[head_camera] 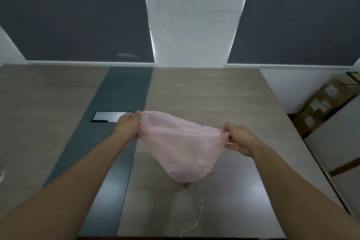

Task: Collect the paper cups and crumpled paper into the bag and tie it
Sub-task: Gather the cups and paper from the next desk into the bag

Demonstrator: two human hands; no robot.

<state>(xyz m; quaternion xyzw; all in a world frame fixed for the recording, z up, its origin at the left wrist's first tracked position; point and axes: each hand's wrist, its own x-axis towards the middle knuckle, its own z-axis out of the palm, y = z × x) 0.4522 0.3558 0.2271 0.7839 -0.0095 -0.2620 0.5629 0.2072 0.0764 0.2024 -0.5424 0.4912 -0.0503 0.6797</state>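
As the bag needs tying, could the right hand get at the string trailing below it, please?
Probably yes: nothing blocks the string, but the right hand grips the bag at its rim and must let go first.

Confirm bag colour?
Pale translucent pink bag, held stretched between the left hand and right hand. Head view, the only one.

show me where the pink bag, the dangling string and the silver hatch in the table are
pink bag [185, 154], head view, middle of its hanging body
string [201, 205], head view, midway down the loose strand
silver hatch [109, 116], head view, centre of its flat lid
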